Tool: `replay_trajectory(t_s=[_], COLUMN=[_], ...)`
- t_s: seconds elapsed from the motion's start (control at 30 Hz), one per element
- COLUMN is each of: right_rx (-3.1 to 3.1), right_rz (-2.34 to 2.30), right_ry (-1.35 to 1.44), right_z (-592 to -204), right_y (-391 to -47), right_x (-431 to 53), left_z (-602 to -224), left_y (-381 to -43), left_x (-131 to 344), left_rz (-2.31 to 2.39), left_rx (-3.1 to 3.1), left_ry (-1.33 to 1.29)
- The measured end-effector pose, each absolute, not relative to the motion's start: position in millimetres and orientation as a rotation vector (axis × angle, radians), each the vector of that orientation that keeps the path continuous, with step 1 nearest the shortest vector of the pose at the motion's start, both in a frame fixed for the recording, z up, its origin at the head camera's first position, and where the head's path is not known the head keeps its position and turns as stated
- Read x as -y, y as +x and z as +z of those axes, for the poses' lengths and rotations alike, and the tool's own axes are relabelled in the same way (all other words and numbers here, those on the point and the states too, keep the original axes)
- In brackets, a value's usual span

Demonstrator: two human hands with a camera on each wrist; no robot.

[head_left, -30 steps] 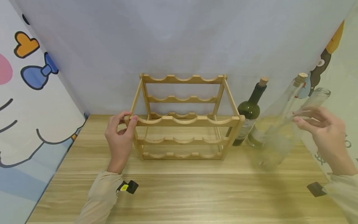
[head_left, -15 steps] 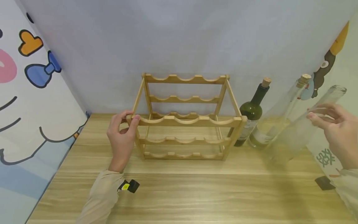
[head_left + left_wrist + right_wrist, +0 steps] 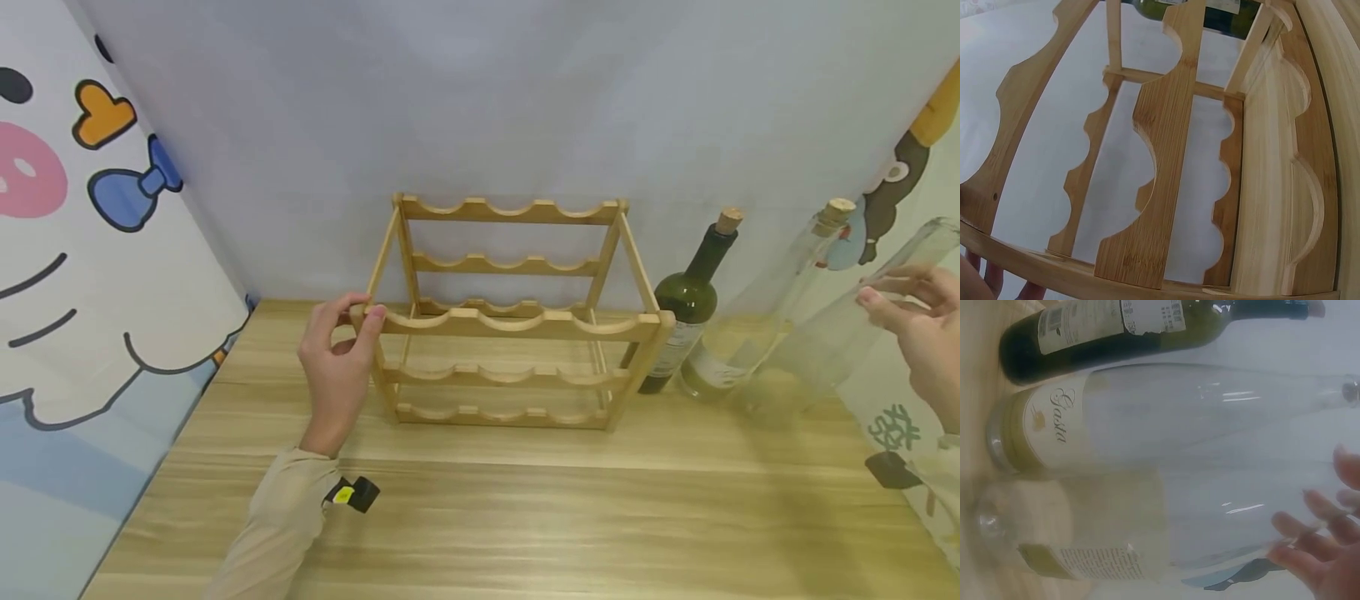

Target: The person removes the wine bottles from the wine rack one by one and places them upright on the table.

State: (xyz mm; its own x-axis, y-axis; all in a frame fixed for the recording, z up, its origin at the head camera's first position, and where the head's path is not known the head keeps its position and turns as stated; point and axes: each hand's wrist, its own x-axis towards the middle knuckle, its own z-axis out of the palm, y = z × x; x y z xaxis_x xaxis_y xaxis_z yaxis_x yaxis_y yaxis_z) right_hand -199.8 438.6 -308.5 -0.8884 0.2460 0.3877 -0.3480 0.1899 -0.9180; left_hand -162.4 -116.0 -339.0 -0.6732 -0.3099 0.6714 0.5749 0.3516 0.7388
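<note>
At the front upper-left corner of a wooden wine rack point(image 3: 465, 322), my left hand point(image 3: 337, 367) grips the frame, thumb over the top. The left wrist view shows the rack's scalloped rails point(image 3: 1172, 106), with a few fingertips point(image 3: 994, 276) under a bar. On the right, my right hand point(image 3: 926, 329) holds an uncorked clear glass bottle point(image 3: 813, 346) near its neck. That bottle is nearly upright, its base at the table. In the right wrist view its back label point(image 3: 1100, 562) shows, and the fingers point(image 3: 1313, 547) curl about the narrow upper part.
Beside the rack stands a corked green wine bottle point(image 3: 686, 296). Between it and the held bottle is a corked clear bottle point(image 3: 720, 367) with a "Gasta" label. A pale wall point(image 3: 510, 100) backs the wooden table point(image 3: 480, 508); cartoon-printed panels point(image 3: 45, 275) flank it.
My right hand has moved right and slightly back with the clear bottle, which now stands closer beside the corked clear bottle. The left hand keeps its grip; the head view has shifted slightly.
</note>
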Motion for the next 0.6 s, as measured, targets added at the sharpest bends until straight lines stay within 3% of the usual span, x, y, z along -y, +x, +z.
replay_trajectory(t_s=[0.37,0.6], right_rx=[2.005,1.884], right_rz=[1.737,1.884], right_ry=[0.064,0.089], right_z=[-310.6,-315.8], right_y=[-212.3,-218.6], right_x=[-444.6,-445.2], left_z=[-341.5,-364.1], left_y=[-165.3,-180.4], left_x=[116.7,128.1], left_rz=[-1.424,-1.425], left_rx=[1.83,1.827], left_ry=[-0.245,-0.251])
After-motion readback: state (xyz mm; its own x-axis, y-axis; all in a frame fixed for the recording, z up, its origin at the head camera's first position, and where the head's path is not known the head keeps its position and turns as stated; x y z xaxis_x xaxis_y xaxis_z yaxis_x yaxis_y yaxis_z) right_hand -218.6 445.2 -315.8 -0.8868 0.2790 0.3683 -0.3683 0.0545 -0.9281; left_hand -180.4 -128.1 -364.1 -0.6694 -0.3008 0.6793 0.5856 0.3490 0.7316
